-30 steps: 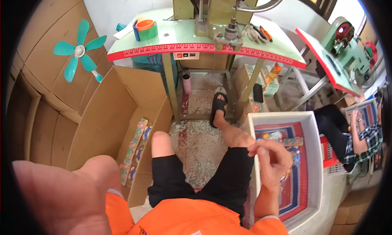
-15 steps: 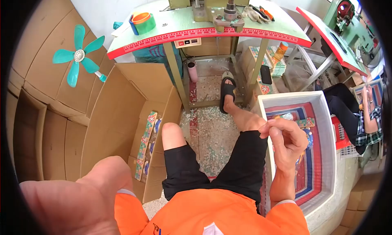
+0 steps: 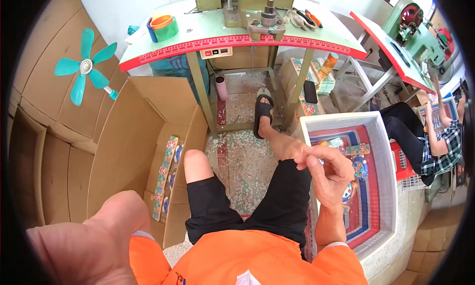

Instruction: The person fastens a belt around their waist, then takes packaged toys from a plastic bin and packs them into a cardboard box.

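Note:
My right hand (image 3: 330, 178) is raised over the left rim of the white bin (image 3: 391, 186), with thumb and fingertips pinched together. Whatever may be between them is too small to make out. In the bin lie several packaged toy-like pieces, among them a blue round one (image 3: 360, 167) and a printed card (image 3: 357, 149) on a striped woven lining. At the lower left, my left hand (image 3: 74, 250) and forearm loom close to the camera; the fingers are out of sight. Nearest that arm stands an open cardboard box (image 3: 123, 131) holding strips of printed card packs (image 3: 166, 178).
Ahead is a green-topped bench (image 3: 213, 30) with a press tool (image 3: 267, 20), tape rolls (image 3: 162, 27) and gloves (image 3: 297, 20). A teal fan (image 3: 86, 66) is at left. Under the bench are a pink bottle (image 3: 221, 88) and a phone (image 3: 310, 92). Another person (image 3: 440, 146) sits at right.
The whole scene has shifted a little left in view, as my head turned slightly right. My right hand keeps its pinch, and the left arm stays raised.

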The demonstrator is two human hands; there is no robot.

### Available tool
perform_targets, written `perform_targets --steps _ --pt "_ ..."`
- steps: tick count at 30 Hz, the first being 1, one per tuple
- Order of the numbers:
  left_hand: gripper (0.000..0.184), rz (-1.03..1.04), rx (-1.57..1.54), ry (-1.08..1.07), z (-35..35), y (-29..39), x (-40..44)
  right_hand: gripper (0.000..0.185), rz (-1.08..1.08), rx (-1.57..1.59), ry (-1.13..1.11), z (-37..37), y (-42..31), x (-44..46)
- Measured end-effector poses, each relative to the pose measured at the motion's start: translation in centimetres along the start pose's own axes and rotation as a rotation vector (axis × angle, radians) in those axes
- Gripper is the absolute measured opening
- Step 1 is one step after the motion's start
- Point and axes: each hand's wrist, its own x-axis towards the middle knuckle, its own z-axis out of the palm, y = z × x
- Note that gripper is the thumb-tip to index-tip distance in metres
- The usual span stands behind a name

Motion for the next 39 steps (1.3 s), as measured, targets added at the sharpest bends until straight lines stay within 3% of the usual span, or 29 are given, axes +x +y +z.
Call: perform_targets --steps 10,16,19,20,22,26,32,39 --pt "0.031 0.195 -0.138 0.060 1.3 -2.1 0.0 0.011 0.052 -0.042 -0.075 -0.2 2.7 -1.0" --pt "0.030 0.250 -0.186 0.073 0.5 -0.9 0.0 0.012 0.297 0.037 -0.140 1.6 7.1 -3.4" --pt "0.040 -0.294 0.473 -0.402 -5.4 5.9 -1.9 0.013 0.414 0.060 -0.173 2.2 9.6 -5.0" --pt "0.040 -0.295 0.473 -0.406 -5.9 6.1 -3.4 0.013 0.465 0.060 -0.191 2.4 10.6 -5.4" --pt "0.021 -0.345 0.779 -0.322 -4.3 4.1 -6.2 0.014 0.517 0.056 -0.202 2.8 12.5 -6.5" --pt "0.016 -0.532 0.818 -0.255 -4.3 3.8 -10.1 0.015 0.564 0.148 -0.208 3.8 15.7 -8.4" --pt "0.022 -0.950 0.790 -0.341 -4.8 5.1 -18.2 0.016 0.721 0.242 -0.289 5.1 18.3 -9.5" --pt "0.024 -1.064 0.770 -0.319 -4.6 6.1 -22.6 0.017 0.742 0.268 -0.296 5.6 18.7 -9.0"
